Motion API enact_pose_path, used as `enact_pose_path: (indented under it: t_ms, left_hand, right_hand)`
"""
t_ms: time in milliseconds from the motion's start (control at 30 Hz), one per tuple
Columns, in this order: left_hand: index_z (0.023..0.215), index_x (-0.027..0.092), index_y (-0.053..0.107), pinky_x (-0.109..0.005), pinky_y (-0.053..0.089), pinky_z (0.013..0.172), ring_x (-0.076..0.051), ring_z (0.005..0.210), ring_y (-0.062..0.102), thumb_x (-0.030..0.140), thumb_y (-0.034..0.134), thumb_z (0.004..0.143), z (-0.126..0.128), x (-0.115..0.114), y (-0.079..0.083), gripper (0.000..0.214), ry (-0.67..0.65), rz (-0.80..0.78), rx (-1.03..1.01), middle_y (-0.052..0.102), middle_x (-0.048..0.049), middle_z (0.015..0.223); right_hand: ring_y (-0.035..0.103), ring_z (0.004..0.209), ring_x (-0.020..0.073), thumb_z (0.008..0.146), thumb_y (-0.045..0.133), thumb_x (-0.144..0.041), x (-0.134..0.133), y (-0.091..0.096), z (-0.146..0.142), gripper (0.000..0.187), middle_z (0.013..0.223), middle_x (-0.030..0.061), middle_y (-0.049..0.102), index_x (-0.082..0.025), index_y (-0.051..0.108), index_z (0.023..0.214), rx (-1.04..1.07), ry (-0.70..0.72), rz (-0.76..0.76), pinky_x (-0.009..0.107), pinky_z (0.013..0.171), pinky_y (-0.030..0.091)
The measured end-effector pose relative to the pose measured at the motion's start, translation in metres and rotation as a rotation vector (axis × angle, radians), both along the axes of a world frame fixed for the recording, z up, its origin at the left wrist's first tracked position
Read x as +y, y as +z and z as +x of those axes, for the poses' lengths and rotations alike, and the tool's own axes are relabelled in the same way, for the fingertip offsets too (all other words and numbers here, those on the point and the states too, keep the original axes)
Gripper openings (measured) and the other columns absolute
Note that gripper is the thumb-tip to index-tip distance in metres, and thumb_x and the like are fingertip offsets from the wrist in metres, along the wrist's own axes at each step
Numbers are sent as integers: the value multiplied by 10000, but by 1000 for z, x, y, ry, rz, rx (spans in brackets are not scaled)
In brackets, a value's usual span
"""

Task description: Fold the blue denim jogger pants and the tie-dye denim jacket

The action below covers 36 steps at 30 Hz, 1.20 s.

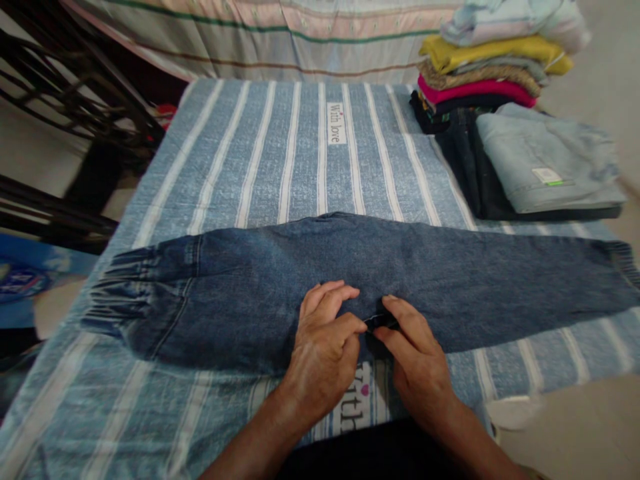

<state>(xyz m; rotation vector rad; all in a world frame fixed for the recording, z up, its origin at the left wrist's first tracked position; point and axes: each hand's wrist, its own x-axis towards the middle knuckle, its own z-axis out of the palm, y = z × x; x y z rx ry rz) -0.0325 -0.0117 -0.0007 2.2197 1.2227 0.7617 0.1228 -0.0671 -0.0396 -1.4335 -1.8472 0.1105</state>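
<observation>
One pair of dark blue jeans (380,267) is laid flat, lengthwise, across the striped cloth (280,153), its elastic cuff to the left. Its near edge is pinched at the middle by both hands: the left hand (325,350) is closed on the fold with curled fingers, and the right hand (417,367) is nipped onto it between thumb and forefinger. The denim is judged soft, limp and fairly heavy, best gripped at seams or edges. At the far right, one stack of folded clothes (495,60), roughly six pieces, is seen beside two folded denim pieces (545,160)
</observation>
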Motion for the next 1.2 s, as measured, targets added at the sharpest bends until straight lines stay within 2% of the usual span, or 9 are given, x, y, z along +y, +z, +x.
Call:
enact_pose_path:
  t_ms: [167,333,633,833,1200]
  left_hand:
    - [717,201,641,-514,385,1019,-253,1214,432,30,493,771,1,0,-1,233,14,-3,-8,608,-47,1148]
    - [720,190,601,-504,408,998,-253,1193,450,48,496,791,0,1,1,191,20,-7,-5,613,-60,1129]
    - [823,175,551,-508,411,1002,-262,1218,409,28,504,758,0,-1,0,167,51,-17,-9,564,-100,1183]
    - [799,186,545,-535,417,991,-273,1229,408,33,503,756,0,-1,0,164,65,-19,-8,552,-89,1193]
    - [785,179,515,-529,415,991,-284,1249,391,53,516,762,1,-3,-2,128,120,-1,4,535,-108,1204]
  right_hand:
    - [536,1166,262,846,479,-32,0,-1,0,233,1208,147,596,-156,672,889,13,9,19,478,925,511]
    - [533,1174,250,838,476,-27,0,-1,1,260,1237,119,589,-179,677,903,29,7,10,470,942,503]
    - [539,1165,263,848,473,-29,1,2,0,235,1187,150,611,-154,669,880,19,14,13,486,916,515]
    - [525,1186,257,850,440,-22,1,1,2,276,1175,118,625,-173,669,877,17,30,-16,485,937,506]
    - [506,1202,262,862,421,-16,0,2,2,274,1187,138,608,-151,658,890,2,39,-24,481,942,503]
